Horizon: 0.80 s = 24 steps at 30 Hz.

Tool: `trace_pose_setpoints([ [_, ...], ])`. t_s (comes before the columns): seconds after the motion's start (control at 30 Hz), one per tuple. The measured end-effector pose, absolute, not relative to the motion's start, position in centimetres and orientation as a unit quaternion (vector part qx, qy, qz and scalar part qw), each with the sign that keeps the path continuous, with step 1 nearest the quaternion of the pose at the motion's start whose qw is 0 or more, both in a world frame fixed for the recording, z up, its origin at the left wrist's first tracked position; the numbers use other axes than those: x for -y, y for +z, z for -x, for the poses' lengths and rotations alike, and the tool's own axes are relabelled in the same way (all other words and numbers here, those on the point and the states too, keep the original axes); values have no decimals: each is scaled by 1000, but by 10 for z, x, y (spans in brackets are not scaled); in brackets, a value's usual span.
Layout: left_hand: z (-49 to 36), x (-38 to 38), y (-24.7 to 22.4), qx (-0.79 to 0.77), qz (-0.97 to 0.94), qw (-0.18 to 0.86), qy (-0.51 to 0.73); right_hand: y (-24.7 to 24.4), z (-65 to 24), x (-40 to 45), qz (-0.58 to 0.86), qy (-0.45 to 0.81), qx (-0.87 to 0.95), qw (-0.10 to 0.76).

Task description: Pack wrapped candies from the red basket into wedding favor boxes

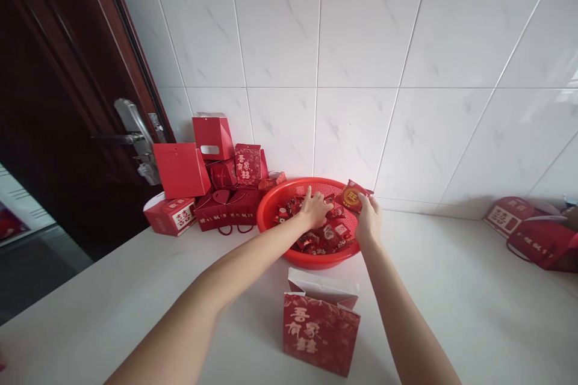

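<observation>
A red perforated plastic basket (311,263) stands against the tiled wall, with many red-wrapped candies (329,233) inside. My left hand (316,209) reaches into it, thumb raised apart from the fingers, which bend down over the candies; the fingertips are partly hidden. At the basket's right rim, my right hand (369,221) pinches a red snack packet (351,196) with a round gold emblem, held above the candies. Between my forearms, a red paper gift box (321,334) with pale Chinese characters stands upright on the white table, its top flaps open.
Several red gift boxes (180,169) are stacked at the left, some with cord handles. More red boxes (533,231) sit at the far right. A dark wooden door (67,72) with a metal handle (135,135) stands at the left, beside the table's edge.
</observation>
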<state>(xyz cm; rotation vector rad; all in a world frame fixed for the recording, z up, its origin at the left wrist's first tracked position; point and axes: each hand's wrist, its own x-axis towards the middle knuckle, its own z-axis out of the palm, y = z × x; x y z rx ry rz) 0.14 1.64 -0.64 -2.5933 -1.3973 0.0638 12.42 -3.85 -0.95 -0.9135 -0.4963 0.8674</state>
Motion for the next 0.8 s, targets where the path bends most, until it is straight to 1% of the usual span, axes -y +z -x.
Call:
trace_pose_setpoints([
  [0.2, 16, -25, 3, 562, 822, 89, -5, -11, -124, 38, 423, 405, 232, 777],
  [0.33, 18, -24, 7, 563, 822, 78, -32, -10, -122, 39, 423, 412, 230, 774],
  [0.43, 12, -19, 9, 512, 854, 74, -58, -10, -122, 39, 421, 410, 232, 775],
  [0.53, 5, -13, 7, 421, 904, 42, -53, -11, -123, 38, 427, 404, 233, 775],
  [0.67, 0, -8, -2, 285, 958, -29, 6, -13, -125, 39, 437, 397, 236, 772],
  [0.73, 0, -8, -6, 256, 964, -56, 44, -13, -126, 39, 439, 395, 238, 771],
  [0.8, -1, -9, -10, 254, 963, -57, 74, -13, -126, 39, 439, 395, 242, 770],
])
